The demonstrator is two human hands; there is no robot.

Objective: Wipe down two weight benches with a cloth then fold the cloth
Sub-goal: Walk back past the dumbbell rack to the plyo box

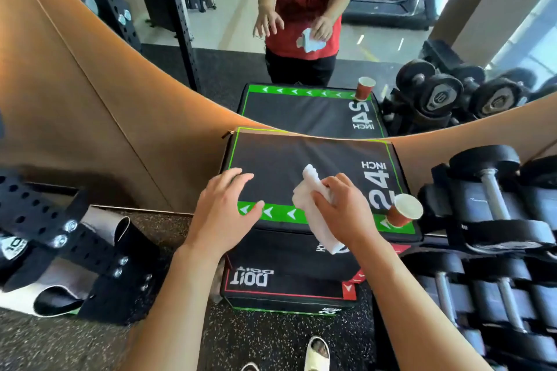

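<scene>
A mirror (301, 24) on the wall reflects the person standing over a black padded plyo box (301, 166) marked 24 inch, stacked on a second box (286, 280), with dumbbell racks (497, 220) to the right. The left hand (223, 208) rests flat and released near the top's near-left corner. The right hand (346, 208) grasps the bunched white cloth (313, 190) near the near edge, beside a paper cup (404, 211) at the near-right corner. Wiping looks underway; no bench is visible, and folding remains.
</scene>
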